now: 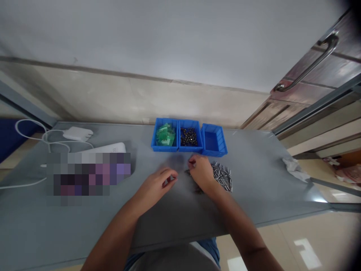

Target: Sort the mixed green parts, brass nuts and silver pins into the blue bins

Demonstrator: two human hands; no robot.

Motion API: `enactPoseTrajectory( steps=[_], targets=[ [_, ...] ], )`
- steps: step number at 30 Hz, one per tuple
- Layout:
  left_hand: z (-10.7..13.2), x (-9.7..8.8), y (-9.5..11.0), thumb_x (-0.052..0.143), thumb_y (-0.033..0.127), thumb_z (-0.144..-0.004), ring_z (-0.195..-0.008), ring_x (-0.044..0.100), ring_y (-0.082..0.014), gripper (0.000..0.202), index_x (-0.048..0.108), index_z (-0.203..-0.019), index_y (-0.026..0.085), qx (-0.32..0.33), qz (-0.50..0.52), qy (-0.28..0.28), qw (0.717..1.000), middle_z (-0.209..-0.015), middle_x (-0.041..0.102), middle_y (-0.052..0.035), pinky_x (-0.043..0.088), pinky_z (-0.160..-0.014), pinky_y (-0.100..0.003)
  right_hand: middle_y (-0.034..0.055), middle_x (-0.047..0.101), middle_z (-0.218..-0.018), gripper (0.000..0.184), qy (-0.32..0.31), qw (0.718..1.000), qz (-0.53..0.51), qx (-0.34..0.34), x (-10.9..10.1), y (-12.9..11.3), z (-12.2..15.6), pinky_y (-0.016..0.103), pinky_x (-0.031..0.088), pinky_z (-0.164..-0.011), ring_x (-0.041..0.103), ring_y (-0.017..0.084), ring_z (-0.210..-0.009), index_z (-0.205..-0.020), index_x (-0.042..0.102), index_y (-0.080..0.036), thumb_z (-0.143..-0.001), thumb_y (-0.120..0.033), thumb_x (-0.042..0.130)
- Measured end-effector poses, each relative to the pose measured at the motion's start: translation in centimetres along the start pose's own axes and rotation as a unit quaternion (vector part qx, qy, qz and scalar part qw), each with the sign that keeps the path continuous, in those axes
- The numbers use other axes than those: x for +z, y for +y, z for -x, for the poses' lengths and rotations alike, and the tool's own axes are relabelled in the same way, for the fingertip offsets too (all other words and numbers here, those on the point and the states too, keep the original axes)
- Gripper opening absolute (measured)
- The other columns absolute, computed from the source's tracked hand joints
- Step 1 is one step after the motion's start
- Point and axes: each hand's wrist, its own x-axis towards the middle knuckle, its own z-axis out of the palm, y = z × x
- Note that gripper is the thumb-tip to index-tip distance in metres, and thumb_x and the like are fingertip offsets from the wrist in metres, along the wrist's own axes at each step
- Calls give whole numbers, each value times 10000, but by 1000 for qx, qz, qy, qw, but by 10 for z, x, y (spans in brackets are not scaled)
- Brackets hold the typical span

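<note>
We have our right hand (201, 172) just in front of the middle bin (190, 149), fingers bent together, though we cannot tell whether they pinch anything. We hold our left hand (155, 184) in front and to the left of that bin, thumb and fingers curved toward each other; whether something small sits between them we cannot tell. Metal pins (222, 176) lie heaped in front and to the right of the middle bin, beside our right hand. In that bin we see small dark pieces (188, 136); green packets (166, 135) fill the bin on its left, and well to its left lies a white charger (77, 133)
</note>
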Motion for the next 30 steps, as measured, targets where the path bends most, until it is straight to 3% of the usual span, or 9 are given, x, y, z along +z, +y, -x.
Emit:
enactPoseTrajectory(
  steps=[5, 8, 11, 14, 16, 20, 24, 26, 30],
  targets=[
    [1, -1, 2, 423, 243, -859, -670, 514, -94, 128, 525, -931, 215, 5, 18, -12, 1000, -886, 547, 3, 421, -649, -227, 40, 617, -824, 152, 216, 970, -98, -57, -46, -22, -8, 310, 390, -726, 497, 169, -756, -858, 590, -194, -800, -283, 481],
    [1, -3, 3, 415, 245, -864, -678, 514, -95, 132, 527, -927, 213, 8, 16, -8, 1000, -895, 545, 1, 419, -663, -228, 61, 601, -916, 201, 233, 966, -87, -73, -57, -27, -18, 345, 375, -781, 481, 197, -851, -960, 565, -191, -782, -261, 501],
    [1, -4, 2, 402, 247, -868, -656, 515, -93, 150, 525, -949, 217, -2, 7, -5, 1000, -900, 548, -1, 415, -631, -224, 97, 580, -959, 261, 156, 986, -35, -56, -41, -16, -12, 374, 360, -793, 478, 228, -892, -978, 554, -158, -725, -226, 553],
    [0, -3, 2, 409, 241, -864, -704, 529, -107, 142, 527, -935, 209, 4, -9, -11, 1000, -889, 554, -4, 416, -649, -228, 91, 601, -886, 157, -20, 998, 27, -51, -16, -4, 7, 354, 348, -789, 491, 229, -891, -851, 597, -156, -705, -204, 567],
    [0, -2, 2, 412, 224, -860, -734, 530, -112, 133, 525, -927, 204, 15, -19, -15, 1000, -890, 553, -7, 417, -678, -232, 89, 613, -870, 131, -93, 993, 62, -33, -4, 0, 17, 342, 342, -775, 498, 225, -877, -824, 607, -159, -702, -182, 567],
    [-1, -1, 4, 409, 208, -856, -726, 525, -110, 139, 521, -939, 202, 18, -31, -17, 999, -901, 549, -13, 420, -677, -232, 79, 629, -871, 142, -99, 993, 55, -15, 0, 0, 18, 331, 334, -772, 508, 206, -855, -824, 609, -165, -728, -119, 514],
    [-1, 0, 3, 422, 218, -848, -697, 525, -107, 128, 527, -920, 204, 1, -33, -10, 999, -881, 553, -5, 423, -666, -235, 67, 627, -848, 140, -42, 995, -96, -7, -4, -1, 11, 302, 363, -761, 523, 173, -813, -823, 600, -148, -730, -106, 505],
    [-1, 1, 1, 436, 234, -845, -676, 527, -101, 140, 512, -960, 215, -13, -21, -2, 1000, -887, 561, 1, 426, -652, -232, 50, 618, -820, 125, -66, 972, -226, -5, -4, -3, 12, 275, 385, -723, 528, 142, -751, -828, 595, -143, -729, -133, 520],
    [-2, 5, -2, 487, 272, -824, -664, 527, -99, 192, 474, -1010, 226, -26, -5, 37, 999, -846, 564, 16, 424, -606, -214, 3, 583, -728, 136, -188, 874, -447, 33, 3, -9, 20, 236, 377, -624, 497, 99, -646, -819, 609, -154, -720, -231, 557]
  ],
)
